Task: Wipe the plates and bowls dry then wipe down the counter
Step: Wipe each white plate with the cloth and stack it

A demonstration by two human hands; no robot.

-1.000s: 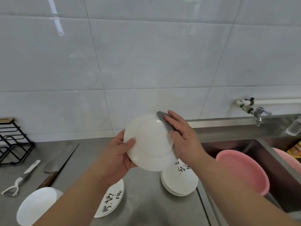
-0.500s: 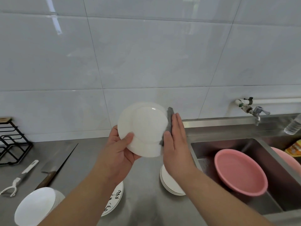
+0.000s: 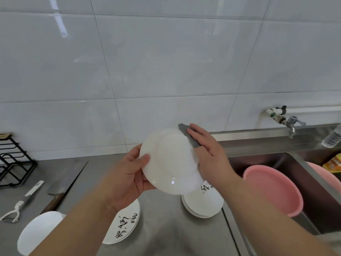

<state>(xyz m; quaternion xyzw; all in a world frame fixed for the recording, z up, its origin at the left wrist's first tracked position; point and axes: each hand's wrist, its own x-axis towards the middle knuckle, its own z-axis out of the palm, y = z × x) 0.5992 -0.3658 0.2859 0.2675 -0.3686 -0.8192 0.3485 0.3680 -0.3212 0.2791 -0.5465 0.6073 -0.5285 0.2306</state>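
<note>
My left hand (image 3: 127,177) grips a white plate (image 3: 171,161) by its left rim, thumb on the underside, and holds it tilted above the steel counter (image 3: 166,231). My right hand (image 3: 210,156) presses a grey cloth (image 3: 190,135) flat against the plate's upper right edge with straight fingers. Below the plate lies a stack of white plates with black lettering (image 3: 203,202). Another lettered plate (image 3: 125,226) shows under my left forearm, and a white bowl (image 3: 36,231) sits at the lower left.
A cleaver (image 3: 64,183) and a white peeler (image 3: 22,202) lie on the left of the counter, near a black wire rack (image 3: 14,161). On the right is the sink with a pink basin (image 3: 273,189), a tap (image 3: 287,121) and a plastic bottle (image 3: 332,136).
The plate has tilted back flatter and lower. My right hand has gone from the plate's right edge up onto its upper right rim, cloth underneath.
</note>
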